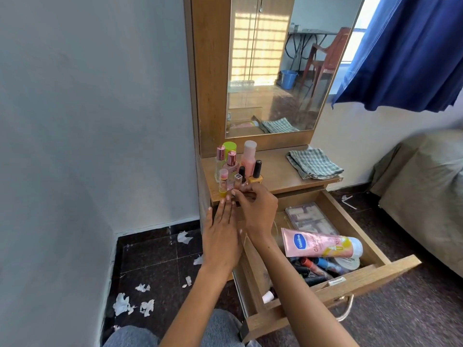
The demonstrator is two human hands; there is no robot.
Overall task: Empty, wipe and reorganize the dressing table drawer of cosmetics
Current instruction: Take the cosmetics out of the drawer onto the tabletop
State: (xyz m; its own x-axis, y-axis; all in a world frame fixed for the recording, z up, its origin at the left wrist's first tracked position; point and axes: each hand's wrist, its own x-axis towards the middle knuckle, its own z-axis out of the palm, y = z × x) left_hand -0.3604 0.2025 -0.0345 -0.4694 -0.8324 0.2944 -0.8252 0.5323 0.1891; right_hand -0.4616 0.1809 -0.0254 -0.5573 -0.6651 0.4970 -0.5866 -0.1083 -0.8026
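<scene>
- 2 hands: left hand (220, 236), right hand (259, 211)
- about 8 bottles (248, 156) standing on the desk (280, 176), overlap makes it hard to count
- 1 checked cloth (313, 162)
- 1 open drawer (350, 284)
- 1 pink tube (318, 245)
- 1 palette (309, 217)
- 1 mirror (275, 71)

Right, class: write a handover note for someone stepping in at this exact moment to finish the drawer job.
Left hand: open, fingers straight against the tabletop edge.
Right hand: pinching a small bottle among the bottles on the tabletop.
Drawer: pulled open, still holding the Vaseline tube, a palette and small cosmetics.
Checked cloth: folded on the tabletop.
Done: several bottles moved up.
Left: finish emptying, wipe, reorganize.
</scene>
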